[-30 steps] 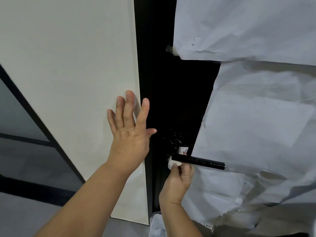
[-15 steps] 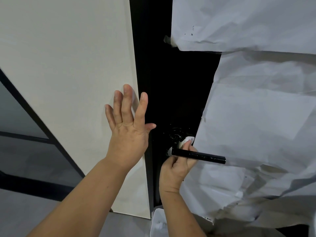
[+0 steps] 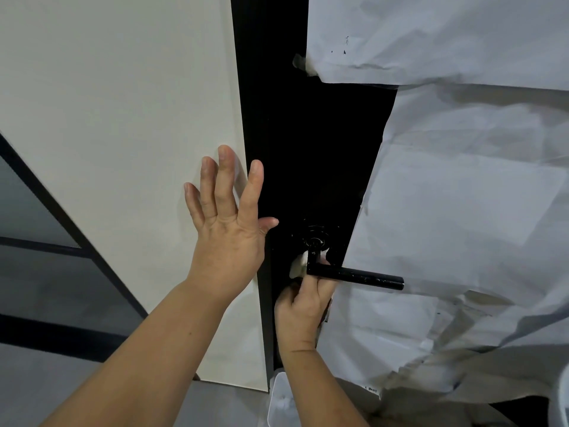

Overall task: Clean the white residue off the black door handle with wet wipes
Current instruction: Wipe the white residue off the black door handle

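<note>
The black door handle (image 3: pixel 363 276) sticks out to the right from a round black rose (image 3: pixel 316 239) on the black door (image 3: pixel 308 149). My right hand (image 3: pixel 303 306) reaches up from below and pinches a white wet wipe (image 3: pixel 298 265) against the handle's neck, close to the rose. The wipe shows on both sides of the neck; part of it is hidden behind the handle and my fingers. My left hand (image 3: pixel 229 229) rests flat, fingers spread, on the cream wall panel (image 3: pixel 123 118) at the door's left edge.
Crumpled white protective paper (image 3: pixel 462 195) covers most of the door to the right of the handle, taped near the top. A white pack (image 3: pixel 278 399) lies on the grey floor below the handle. A dark-framed glass panel (image 3: pixel 30 226) stands at the far left.
My right hand with the wipe has shifted from under the handle's base up around its neck, near the rose. My left hand has stayed flat on the wall.
</note>
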Demonstrator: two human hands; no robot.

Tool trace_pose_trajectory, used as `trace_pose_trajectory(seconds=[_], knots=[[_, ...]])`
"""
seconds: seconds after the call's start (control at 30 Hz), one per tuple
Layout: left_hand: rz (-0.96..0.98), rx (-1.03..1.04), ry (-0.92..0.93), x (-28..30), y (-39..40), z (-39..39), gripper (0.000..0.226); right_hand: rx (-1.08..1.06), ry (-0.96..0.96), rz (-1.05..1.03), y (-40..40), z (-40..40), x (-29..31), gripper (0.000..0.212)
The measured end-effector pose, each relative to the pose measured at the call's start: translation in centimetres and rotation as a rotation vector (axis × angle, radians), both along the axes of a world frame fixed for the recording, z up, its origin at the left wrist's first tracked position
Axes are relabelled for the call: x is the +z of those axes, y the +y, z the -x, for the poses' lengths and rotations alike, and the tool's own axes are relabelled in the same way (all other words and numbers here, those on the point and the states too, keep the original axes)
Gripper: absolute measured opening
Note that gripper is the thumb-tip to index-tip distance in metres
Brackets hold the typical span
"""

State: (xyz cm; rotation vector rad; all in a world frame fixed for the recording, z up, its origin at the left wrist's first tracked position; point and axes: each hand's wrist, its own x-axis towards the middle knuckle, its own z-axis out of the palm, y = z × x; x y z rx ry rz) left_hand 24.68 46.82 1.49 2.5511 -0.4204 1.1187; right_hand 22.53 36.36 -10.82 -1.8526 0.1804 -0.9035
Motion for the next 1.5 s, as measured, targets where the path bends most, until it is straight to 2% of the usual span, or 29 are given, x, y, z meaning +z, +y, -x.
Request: trace_pose_trajectory(seconds=[0.17, 0.47, 0.57, 0.73, 0.83, 1.03, 1.13, 1.2, 1.33, 1.4, 1.5], knots=[[-0.002, -0.001, -0.014, 0.1, 0.0, 0.0, 0.088, 0.027, -0.086, -0.330, -0.1, -0.1, 0.9, 0.064], [-0.013, -0.010, -0.029, -0.3, 0.0, -0.4, 0.088, 0.053, -0.160, -0.394, 1.0, -0.1, 0.7, 0.069], [-0.010, -0.013, -0.033, -0.3, 0.0, -0.4, 0.087, 0.092, -0.184, -0.290, 2.2, 0.0, 0.8, 0.067], [-0.005, -0.013, -0.023, -0.4, 0.0, -0.3, 0.083, 0.160, -0.052, -0.466, 3.4, 0.4, 2.4, 0.072], [-0.019, -0.015, -0.026, -0.6, 0.2, -0.4, 0.084, 0.226, -0.042, -0.511, 3.3, 2.9, 3.7, 0.061], [-0.037, -0.005, 0.010, -0.3, 0.5, -0.1, 0.079, 0.208, 0.105, -0.605, 0.4, 7.3, 8.0, 0.044], [-0.036, 0.003, 0.029, -0.1, 0.4, 0.1, 0.077, 0.184, 0.058, -0.432, -2.0, 6.9, 10.6, 0.035], [-0.033, -0.001, 0.041, 0.0, 0.4, 0.3, 0.076, 0.165, 0.067, -0.228, -3.8, 5.5, 11.6, 0.033], [-0.037, 0.003, 0.058, 0.1, 0.4, 0.5, 0.074, 0.224, 0.183, 0.419, -5.9, 2.2, 11.0, 0.030], [-0.038, 0.002, 0.055, 0.1, 0.4, 0.5, 0.074, 0.243, 0.240, 0.664, -5.9, 1.6, 10.1, 0.030], [-0.035, 0.006, 0.055, 0.1, 0.4, 0.4, 0.073, 0.216, 0.268, 0.765, -5.5, 1.8, 9.7, 0.032]])
